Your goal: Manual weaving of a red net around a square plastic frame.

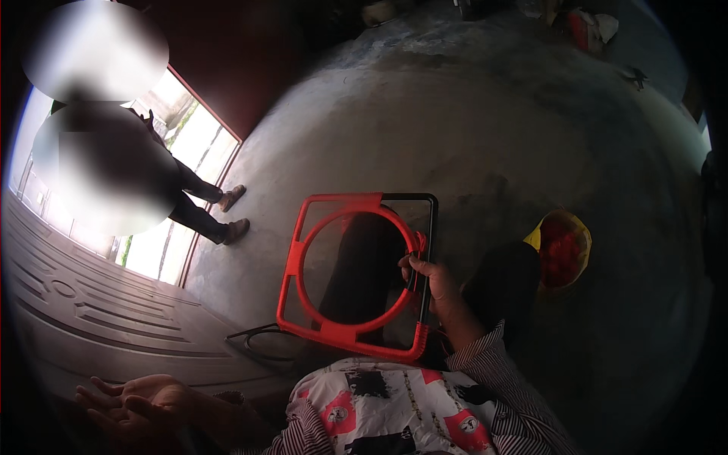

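A red square frame with a round hoop inside it [334, 334] stands tilted over my lap, with a black metal frame [432, 220] behind it along its right side. My right hand [432, 277] grips the right edge where red cord is wound around the black frame and hoop. My left hand [133, 402] hangs out at the lower left, palm up, fingers apart and holding nothing. My legs in dark trousers show through the hoop.
A yellow bag of red material [563, 246] lies on the concrete floor to the right. A black ring [262, 345] lies by my left knee. A person in dark trousers [201, 208] stands at the doorway on the left. A patterned metal door panel [91, 303] fills the lower left.
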Tool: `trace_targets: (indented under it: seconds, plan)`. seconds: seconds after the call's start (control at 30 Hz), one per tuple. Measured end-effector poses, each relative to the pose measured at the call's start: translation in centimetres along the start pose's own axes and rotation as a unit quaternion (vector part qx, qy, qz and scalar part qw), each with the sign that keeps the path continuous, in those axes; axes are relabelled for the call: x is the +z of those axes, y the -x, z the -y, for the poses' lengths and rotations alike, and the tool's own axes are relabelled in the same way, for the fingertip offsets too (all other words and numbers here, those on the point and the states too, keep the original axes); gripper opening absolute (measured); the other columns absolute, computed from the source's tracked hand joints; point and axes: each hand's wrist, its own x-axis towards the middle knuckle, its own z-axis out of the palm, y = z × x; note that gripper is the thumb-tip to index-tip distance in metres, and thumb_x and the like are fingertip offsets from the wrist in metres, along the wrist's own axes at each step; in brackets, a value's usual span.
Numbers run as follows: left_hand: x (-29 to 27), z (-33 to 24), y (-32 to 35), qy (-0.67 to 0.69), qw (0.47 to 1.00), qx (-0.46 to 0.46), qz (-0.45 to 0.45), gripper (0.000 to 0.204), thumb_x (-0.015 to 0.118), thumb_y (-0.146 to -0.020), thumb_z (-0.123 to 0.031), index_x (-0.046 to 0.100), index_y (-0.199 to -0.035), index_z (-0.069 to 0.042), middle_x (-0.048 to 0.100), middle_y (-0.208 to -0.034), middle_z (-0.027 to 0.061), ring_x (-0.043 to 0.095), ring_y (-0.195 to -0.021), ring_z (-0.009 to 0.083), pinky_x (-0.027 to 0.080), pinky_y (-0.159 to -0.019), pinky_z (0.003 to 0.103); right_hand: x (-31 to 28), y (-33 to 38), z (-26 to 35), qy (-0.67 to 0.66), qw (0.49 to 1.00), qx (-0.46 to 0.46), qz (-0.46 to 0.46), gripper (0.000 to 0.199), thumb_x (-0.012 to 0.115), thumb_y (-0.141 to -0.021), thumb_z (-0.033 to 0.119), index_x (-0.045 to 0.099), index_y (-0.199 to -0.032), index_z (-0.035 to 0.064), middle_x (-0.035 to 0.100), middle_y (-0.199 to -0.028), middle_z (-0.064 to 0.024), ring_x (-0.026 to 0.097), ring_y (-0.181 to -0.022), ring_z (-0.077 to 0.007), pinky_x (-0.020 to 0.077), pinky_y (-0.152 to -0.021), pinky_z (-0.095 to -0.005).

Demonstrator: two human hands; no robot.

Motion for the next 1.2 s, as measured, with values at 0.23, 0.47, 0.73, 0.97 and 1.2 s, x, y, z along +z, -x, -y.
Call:
trace_targets:
  seconds: [0.23, 0.47, 0.73, 0.97, 1.2]
  plan:
    - [0.8, -0.2, 1.1, 0.055, 0.998, -0.001, 0.015, 0.043, 0.055, -0.091, -0.021, 0.044, -0.128, -0.002, 0.047, -0.130, 0.0238, 0.046, -0.128, 0.0333, 0.043, -0.104, 0.046, -0.8, 1.0, 1.6, -0.065, 0.995, -0.014, -0.078, 0.024, 0.061, -0.090, 0.027, 0.062, -0.095, 0.0036, 0.060, -0.076, -0.0019, 0.057, -0.065, -0.0113, 0.0475, -0.060, -0.0239]
    - [0.4, 0.6, 3.6, 0.043, 0.998, -0.014, 0.049, 0.042, 0.052, -0.091, -0.021, 0.044, -0.127, 0.000, 0.047, -0.130, 0.0242, 0.046, -0.128, 0.0336, 0.044, -0.103, 0.045, -1.9, 1.3, 1.1, -0.101, 0.989, -0.058, -0.094, 0.025, 0.061, -0.089, 0.027, 0.058, -0.098, 0.0043, 0.059, -0.077, -0.0019, 0.054, -0.062, -0.0120, 0.0465, -0.057, -0.0247]
    - [2.0, 1.6, 5.3, 0.057, 0.995, -0.066, 0.049, 0.047, 0.051, -0.088, -0.024, 0.042, -0.132, -0.007, 0.048, -0.131, 0.0207, 0.045, -0.126, 0.0318, 0.039, -0.103, 0.048, -3.8, 1.5, 1.3, -0.083, 0.988, -0.060, -0.119, 0.025, 0.061, -0.090, 0.027, 0.058, -0.099, 0.0037, 0.058, -0.077, -0.0022, 0.053, -0.064, -0.0119, 0.0458, -0.057, -0.0254]
    - [2.1, 3.2, 5.6, 0.046, 0.996, -0.063, -0.045, 0.036, 0.051, -0.087, -0.025, 0.056, -0.120, -0.010, 0.055, -0.120, 0.0174, 0.053, -0.118, 0.0301, 0.044, -0.096, 0.048, -3.9, 1.3, 1.1, -0.082, 0.988, -0.051, -0.124, 0.024, 0.060, -0.091, 0.026, 0.059, -0.099, 0.0029, 0.059, -0.078, -0.0029, 0.054, -0.065, -0.0120, 0.0461, -0.057, -0.0247]
    - [5.6, 3.4, 7.1, 0.113, 0.955, -0.216, -0.170, 0.038, 0.063, -0.076, -0.026, 0.064, -0.108, -0.006, 0.060, -0.110, 0.0180, 0.052, -0.119, 0.0311, 0.038, -0.098, 0.053, -5.1, 1.3, 1.1, -0.071, 0.988, -0.031, -0.132, 0.024, 0.059, -0.091, 0.027, 0.057, -0.100, 0.0049, 0.058, -0.076, -0.0024, 0.056, -0.062, -0.0175, 0.0517, -0.061, -0.0357]
